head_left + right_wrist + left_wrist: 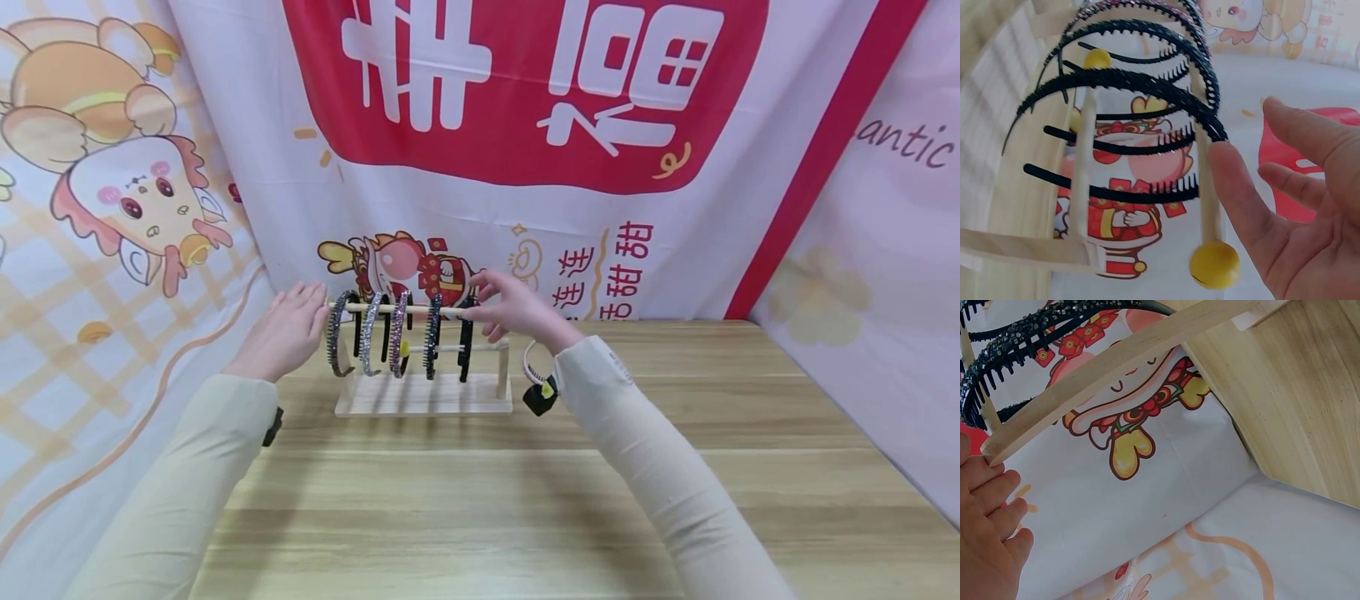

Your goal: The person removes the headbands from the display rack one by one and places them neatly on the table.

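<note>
The natural-wood display rack (423, 404) stands upright on the light wood-grain tabletop (450, 500), near the white fabric backdrop with a red panel (517, 100). Its pale, round upper rod (416, 310) carries 5 toothed headbands. Reading from your left, identify the dark grey glittering headband (339, 346), the silver glittering headband (367, 346), the pink-purple glittering headband (397, 346), the dark sparkling headband (431, 346) and the slim black headband (465, 346). Your left grip (288, 325) is released, the fingers extended and close together, with the fingertips touching the rack at the top of its left upright. Your right grip (517, 308) is also released, the fingers spread at the opposite end of the rod. Your right thumb tip lies at the slim black headband; contact cannot be confirmed. The right wrist view shows a yellow ball (1215, 264) capping the rod just beside this thumb. Locate the pale pink headband with a black bow (538, 397) on the tabletop, right of the rack and near your right sleeve (637, 425).
</note>
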Demonstrator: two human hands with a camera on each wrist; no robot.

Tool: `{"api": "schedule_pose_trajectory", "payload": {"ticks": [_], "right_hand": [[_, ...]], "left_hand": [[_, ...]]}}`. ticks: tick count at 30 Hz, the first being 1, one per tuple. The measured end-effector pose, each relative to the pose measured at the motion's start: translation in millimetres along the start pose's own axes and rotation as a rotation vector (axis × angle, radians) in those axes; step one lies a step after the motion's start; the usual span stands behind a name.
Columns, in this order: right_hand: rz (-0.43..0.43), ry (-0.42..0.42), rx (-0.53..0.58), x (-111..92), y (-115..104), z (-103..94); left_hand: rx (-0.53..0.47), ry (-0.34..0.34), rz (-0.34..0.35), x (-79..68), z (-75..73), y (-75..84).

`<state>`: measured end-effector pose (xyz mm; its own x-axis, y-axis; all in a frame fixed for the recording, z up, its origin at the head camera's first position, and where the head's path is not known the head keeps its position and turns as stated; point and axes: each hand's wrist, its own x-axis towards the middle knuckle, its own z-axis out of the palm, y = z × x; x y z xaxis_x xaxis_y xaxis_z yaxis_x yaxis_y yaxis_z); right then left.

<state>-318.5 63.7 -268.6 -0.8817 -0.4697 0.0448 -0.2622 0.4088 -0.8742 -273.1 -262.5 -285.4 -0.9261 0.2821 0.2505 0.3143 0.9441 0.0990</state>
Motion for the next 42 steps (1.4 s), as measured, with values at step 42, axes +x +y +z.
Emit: {"api": "schedule_pose_trajectory", "payload": {"ticks": [42], "right_hand": [[0.0,0.084,-0.037,-11,-6,-4.1]], "left_hand": [[0.006,0.012,0.013,-0.8,-1.3,2.9]]}}
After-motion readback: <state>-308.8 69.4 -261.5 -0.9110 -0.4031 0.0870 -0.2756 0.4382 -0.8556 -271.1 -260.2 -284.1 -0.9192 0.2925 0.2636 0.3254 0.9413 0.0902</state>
